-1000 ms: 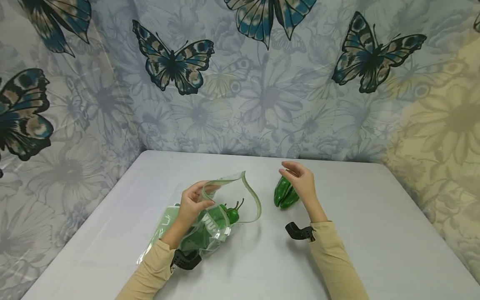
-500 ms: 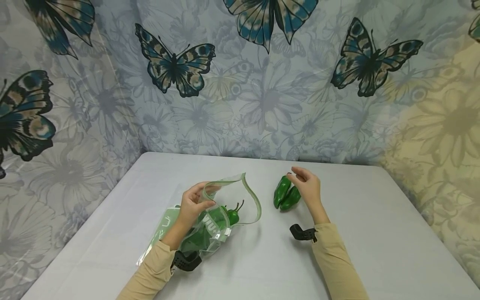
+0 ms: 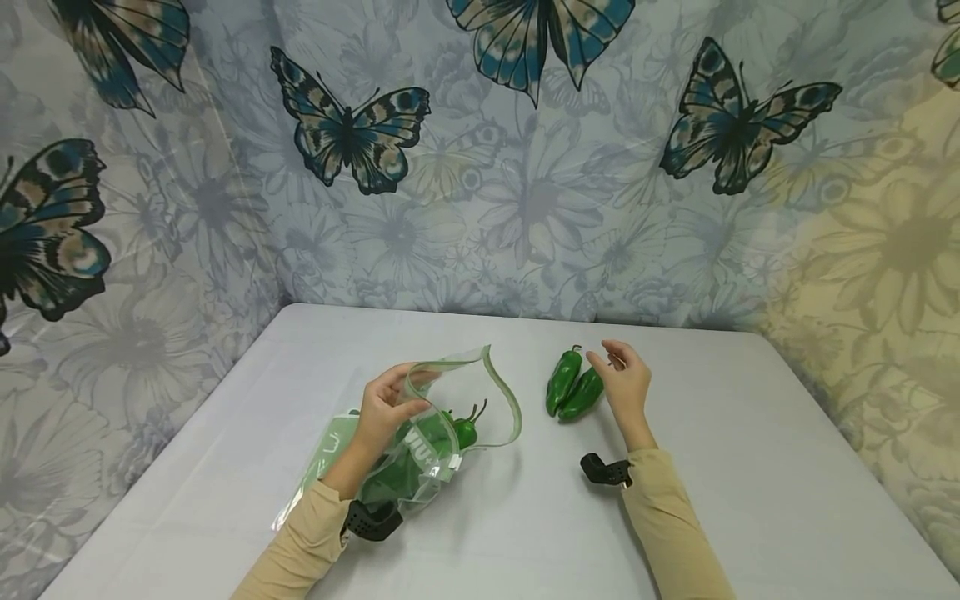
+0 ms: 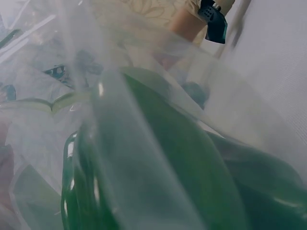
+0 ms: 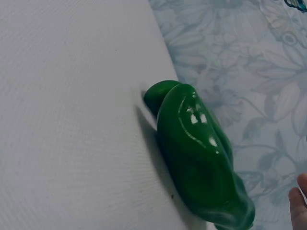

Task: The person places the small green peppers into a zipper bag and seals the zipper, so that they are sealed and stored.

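Note:
My left hand (image 3: 387,408) pinches the rim of a clear, green-printed zip bag (image 3: 507,392), whose mouth stands wide. Inside are green peppers (image 3: 465,431), stems toward the mouth; through the plastic in the left wrist view, large green peppers (image 4: 177,143) fill the picture. Two more glossy green peppers lie side by side on the table, a left one (image 3: 564,379) and a right one (image 3: 581,397). My right hand (image 3: 628,385) is at the right pepper's stem end, fingers loosely bent. In the right wrist view its fingertips (image 5: 298,206) show apart from the near pepper (image 5: 196,148).
A white-covered table (image 3: 750,467) carries everything. Behind it and along the sides hangs a butterfly-and-flower patterned cloth (image 3: 525,208). Each wrist wears a black camera mount, the left mount (image 3: 373,521) close beside the bag.
My right hand has moved right and slightly nearer, off the top of the left pepper toward the right one's stem end. Both loose peppers show more fully. The left hand and bag stay put.

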`<state>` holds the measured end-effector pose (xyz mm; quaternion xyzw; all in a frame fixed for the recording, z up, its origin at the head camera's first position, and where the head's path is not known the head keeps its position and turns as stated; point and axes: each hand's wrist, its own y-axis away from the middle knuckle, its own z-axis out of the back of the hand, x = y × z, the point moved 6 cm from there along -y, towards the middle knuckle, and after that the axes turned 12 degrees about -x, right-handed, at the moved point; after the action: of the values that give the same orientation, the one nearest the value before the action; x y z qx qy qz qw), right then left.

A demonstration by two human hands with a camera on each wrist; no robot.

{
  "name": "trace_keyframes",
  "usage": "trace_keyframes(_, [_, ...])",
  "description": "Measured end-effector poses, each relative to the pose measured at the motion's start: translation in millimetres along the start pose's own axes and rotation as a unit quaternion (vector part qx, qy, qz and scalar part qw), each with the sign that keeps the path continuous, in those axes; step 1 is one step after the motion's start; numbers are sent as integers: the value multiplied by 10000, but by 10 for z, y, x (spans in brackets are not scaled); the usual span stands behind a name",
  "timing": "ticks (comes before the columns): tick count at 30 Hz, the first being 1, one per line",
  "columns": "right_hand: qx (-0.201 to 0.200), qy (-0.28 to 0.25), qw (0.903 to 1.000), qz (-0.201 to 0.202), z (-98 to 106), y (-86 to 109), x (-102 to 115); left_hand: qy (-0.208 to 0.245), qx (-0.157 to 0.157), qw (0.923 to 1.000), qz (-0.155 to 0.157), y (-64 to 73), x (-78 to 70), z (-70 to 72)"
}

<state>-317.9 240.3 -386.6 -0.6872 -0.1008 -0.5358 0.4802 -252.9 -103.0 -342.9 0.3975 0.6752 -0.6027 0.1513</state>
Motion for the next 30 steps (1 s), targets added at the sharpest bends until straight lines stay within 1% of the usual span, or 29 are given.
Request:
trace_keyframes(4, [-184,-13,9997,-149,29,8,-85,-13,-25,10000,8,9,3,11])
trace_keyframes(8, [-286,24,9992,-272,43,25,-164,-11,-29,10000,12,14,4,17])
trace_keyframes(14, [-402,185,9989,-140,83,14,-237,-27,-41,10000,79,9,21,25])
trace_keyframes(19, [-245,186,9993,-196,90,22,-261,-6,-22,10000,65,10,14,30])
trace_keyframes(23, [-94,265,9989,-374,84,42,-318,-32,-19,10000,53,7,8,30])
trace_keyframes(30, [255,597,9952,-736,75,66,-438,-50,-22,10000,58,3,12,27])
